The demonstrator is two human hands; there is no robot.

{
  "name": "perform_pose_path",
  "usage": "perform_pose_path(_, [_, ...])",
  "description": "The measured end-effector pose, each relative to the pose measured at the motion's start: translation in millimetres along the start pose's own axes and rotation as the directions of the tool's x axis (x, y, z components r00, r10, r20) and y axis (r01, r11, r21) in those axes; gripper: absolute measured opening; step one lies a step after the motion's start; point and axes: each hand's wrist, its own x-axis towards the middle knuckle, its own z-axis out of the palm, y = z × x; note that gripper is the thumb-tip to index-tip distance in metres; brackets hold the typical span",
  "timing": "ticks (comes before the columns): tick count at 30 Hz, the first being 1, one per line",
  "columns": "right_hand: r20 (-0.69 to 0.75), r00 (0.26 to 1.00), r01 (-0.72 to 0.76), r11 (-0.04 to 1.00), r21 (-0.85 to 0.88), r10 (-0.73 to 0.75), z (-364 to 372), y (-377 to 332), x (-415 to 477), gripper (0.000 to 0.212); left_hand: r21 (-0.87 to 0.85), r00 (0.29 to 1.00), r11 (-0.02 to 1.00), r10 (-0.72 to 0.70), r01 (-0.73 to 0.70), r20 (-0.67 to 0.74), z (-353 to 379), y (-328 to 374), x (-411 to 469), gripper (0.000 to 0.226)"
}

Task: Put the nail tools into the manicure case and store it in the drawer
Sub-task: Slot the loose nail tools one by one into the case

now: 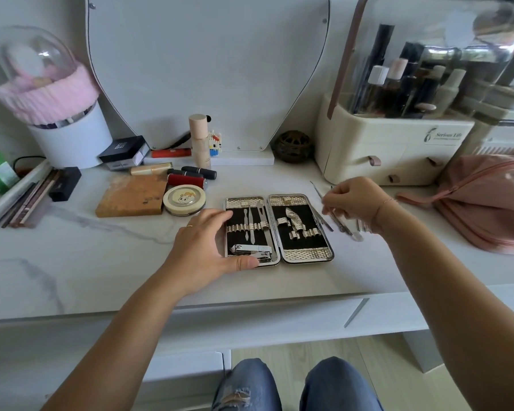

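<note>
The manicure case (306,256) lies open flat on the white desk. Its left half holds slim metal tools (251,223) in loops and nail clippers (251,250) at the bottom. The right half has mostly empty loops. My left hand (208,244) rests on the case's left edge, fingers spread, thumb at the front corner. My right hand (353,200) hovers right of the case and pinches a thin metal tool (317,188). Several loose nail tools (343,228) lie on the desk under that hand.
Cosmetics crowd the back left: a brown block (131,197), a round compact (184,199), lipsticks (196,172). A cream organizer with small drawers (392,149) stands back right, a pink pouch (487,203) beside it. The desk's drawer front (250,324) sits below the edge.
</note>
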Motion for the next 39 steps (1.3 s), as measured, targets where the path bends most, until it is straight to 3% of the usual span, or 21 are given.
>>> perform_pose_path(3, [0.141, 0.99, -0.015, 0.952, 0.305, -0.03, 8, -11, 2, 0.004, -0.006, 1.0, 1.0, -0.009, 0.009, 0.007, 0, 0, 0, 0.119])
perform_pose_path(6, [0.238, 0.971, -0.069, 0.911, 0.408, -0.033, 25, -27, 9, 0.014, -0.015, 1.0, 1.0, -0.022, 0.023, 0.009, -1, 0, 0, 0.12])
perform_pose_path(10, [0.279, 0.96, -0.143, 0.872, 0.468, 0.007, 52, -49, 16, 0.008, -0.004, 1.0, 1.0, -0.017, 0.017, 0.005, -1, 0, 0, 0.118])
perform_pose_path(15, [0.163, 0.986, -0.079, 0.969, 0.233, 0.041, 82, -61, 26, 0.015, 0.009, 1.0, 1.0, 0.006, -0.006, -0.006, -1, 2, 0, 0.117])
perform_pose_path(23, [0.039, 0.99, -0.144, 0.975, 0.171, 0.139, 95, -61, 32, 0.038, 0.02, 1.0, 1.0, 0.014, -0.014, -0.005, -1, 2, 0, 0.117])
perform_pose_path(32, [0.068, 0.991, -0.111, 0.994, -0.005, 0.112, 100, -68, 31, 0.045, 0.023, 1.0, 1.0, 0.007, -0.007, 0.006, -1, 1, 1, 0.117])
perform_pose_path(39, [0.145, 0.978, -0.127, 0.977, -0.171, 0.152, 86, -73, 26, 0.027, 0.034, 1.0, 0.999, 0.009, -0.008, -0.002, 0, 0, 1, 0.116])
